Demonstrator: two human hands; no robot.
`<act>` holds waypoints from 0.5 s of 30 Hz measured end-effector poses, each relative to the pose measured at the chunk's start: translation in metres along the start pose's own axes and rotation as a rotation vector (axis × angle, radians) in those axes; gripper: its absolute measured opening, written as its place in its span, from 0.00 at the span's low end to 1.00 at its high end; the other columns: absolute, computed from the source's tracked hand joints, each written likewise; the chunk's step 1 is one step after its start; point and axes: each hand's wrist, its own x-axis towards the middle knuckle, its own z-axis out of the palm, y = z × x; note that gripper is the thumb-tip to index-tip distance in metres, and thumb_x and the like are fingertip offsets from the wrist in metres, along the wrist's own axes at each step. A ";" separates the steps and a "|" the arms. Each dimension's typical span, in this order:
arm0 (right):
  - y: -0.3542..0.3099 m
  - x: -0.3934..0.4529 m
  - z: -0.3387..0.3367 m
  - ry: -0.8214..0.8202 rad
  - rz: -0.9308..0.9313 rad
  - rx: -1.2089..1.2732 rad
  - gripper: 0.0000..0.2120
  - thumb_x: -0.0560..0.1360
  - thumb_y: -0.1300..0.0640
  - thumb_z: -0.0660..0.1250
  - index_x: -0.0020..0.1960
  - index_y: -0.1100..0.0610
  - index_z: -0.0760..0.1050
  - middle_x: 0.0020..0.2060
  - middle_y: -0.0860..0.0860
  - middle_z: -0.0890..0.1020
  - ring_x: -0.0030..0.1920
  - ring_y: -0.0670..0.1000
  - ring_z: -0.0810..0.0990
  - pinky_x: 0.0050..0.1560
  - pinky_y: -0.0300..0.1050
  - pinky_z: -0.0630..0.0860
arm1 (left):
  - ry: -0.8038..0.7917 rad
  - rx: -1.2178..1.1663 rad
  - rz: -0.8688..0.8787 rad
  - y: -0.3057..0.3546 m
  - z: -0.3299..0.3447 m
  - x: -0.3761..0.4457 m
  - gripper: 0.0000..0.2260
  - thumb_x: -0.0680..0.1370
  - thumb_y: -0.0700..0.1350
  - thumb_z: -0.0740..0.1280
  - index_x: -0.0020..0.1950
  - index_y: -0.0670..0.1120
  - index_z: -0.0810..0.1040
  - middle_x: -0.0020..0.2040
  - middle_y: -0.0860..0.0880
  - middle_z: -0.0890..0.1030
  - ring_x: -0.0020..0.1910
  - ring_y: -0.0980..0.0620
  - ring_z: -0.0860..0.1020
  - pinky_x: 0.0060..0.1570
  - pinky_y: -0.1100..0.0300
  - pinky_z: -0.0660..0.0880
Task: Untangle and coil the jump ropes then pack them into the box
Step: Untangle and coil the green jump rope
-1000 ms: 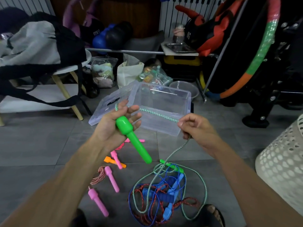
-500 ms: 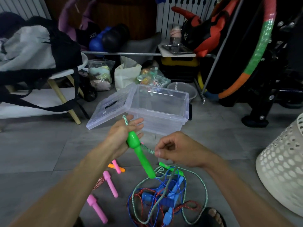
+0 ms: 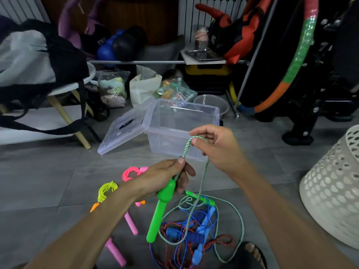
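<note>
My left hand [image 3: 167, 179] grips the top of a bright green handle [image 3: 158, 214] that points down, and pinches the green-white rope [image 3: 200, 189] against it. My right hand [image 3: 215, 146] holds a raised bend of the same rope in front of the clear plastic box [image 3: 202, 113]. The rope runs down to a tangled pile [image 3: 194, 235] of blue and red-black ropes with blue handles and a second green handle [image 3: 200, 198]. The box stands with its lid [image 3: 124, 129] lying beside it on the left.
Pink-handled rope [image 3: 124, 239], a coiled yellow rope [image 3: 106, 190] and a coiled pink rope [image 3: 132, 172] lie on the tiled floor at left. A white perforated basket [image 3: 334, 191] stands at right. A stool with bags [image 3: 38, 70], a clear bowl and a hoop crowd the back. A sandalled foot [image 3: 250, 253] touches the pile.
My right hand rose from beside the left hand up to the box's front, lifting a bend of rope. My left hand dropped lower and turned, and the green handle now points straight down.
</note>
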 end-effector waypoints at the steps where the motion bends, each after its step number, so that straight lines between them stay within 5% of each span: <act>1: 0.003 0.002 -0.001 0.052 -0.007 -0.006 0.07 0.72 0.66 0.71 0.44 0.55 0.80 0.36 0.50 0.82 0.32 0.39 0.77 0.34 0.31 0.71 | -0.040 0.007 -0.002 -0.001 0.000 -0.001 0.18 0.79 0.52 0.56 0.48 0.40 0.76 0.31 0.48 0.76 0.28 0.53 0.73 0.32 0.63 0.71; 6: 0.010 0.010 -0.014 0.235 -0.019 -0.062 0.05 0.69 0.63 0.74 0.40 0.56 0.79 0.35 0.53 0.82 0.32 0.42 0.76 0.34 0.34 0.73 | -0.076 -0.298 0.013 0.005 -0.003 -0.006 0.12 0.78 0.49 0.61 0.41 0.42 0.76 0.26 0.49 0.70 0.26 0.52 0.70 0.29 0.63 0.70; 9: 0.016 0.009 -0.020 0.106 0.110 -0.023 0.02 0.73 0.62 0.71 0.43 0.58 0.79 0.32 0.55 0.77 0.25 0.43 0.70 0.27 0.36 0.69 | 0.037 -0.672 0.139 0.012 -0.013 -0.002 0.13 0.78 0.48 0.58 0.39 0.45 0.77 0.26 0.51 0.66 0.24 0.53 0.66 0.26 0.63 0.68; 15: 0.032 0.003 -0.025 -0.142 0.310 -0.054 0.02 0.74 0.63 0.69 0.43 0.58 0.78 0.31 0.54 0.78 0.28 0.48 0.70 0.31 0.39 0.70 | 0.288 -0.963 0.257 0.022 -0.032 -0.005 0.11 0.77 0.52 0.58 0.48 0.47 0.77 0.28 0.52 0.67 0.26 0.56 0.69 0.28 0.66 0.72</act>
